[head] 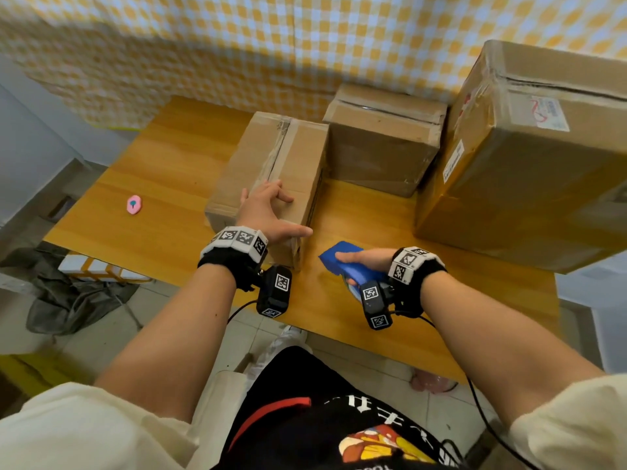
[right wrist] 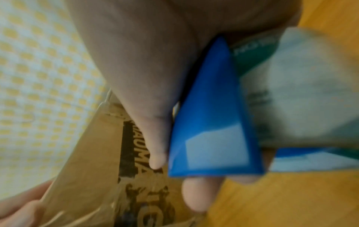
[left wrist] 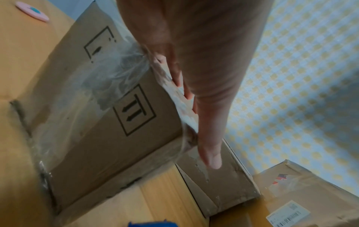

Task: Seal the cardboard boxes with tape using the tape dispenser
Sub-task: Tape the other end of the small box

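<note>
Right hand: we are gripping the blue plastic tape dispenser, lower centre, over the orange wooden table.
Left hand: we are resting spread fingers on the small brown cardboard box, mid-frame.
Farther back: two more taped cardboard boxes are standing at upper right.

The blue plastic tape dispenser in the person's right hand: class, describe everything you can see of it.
The blue plastic tape dispenser is a smooth, glossy, wedge-shaped tool. The right hand grips it, fingers curled round its body, just above the wooden table, right of the nearest cardboard box. The right wrist view shows a tape roll with a green core behind its blue shell. It touches no box.
</note>
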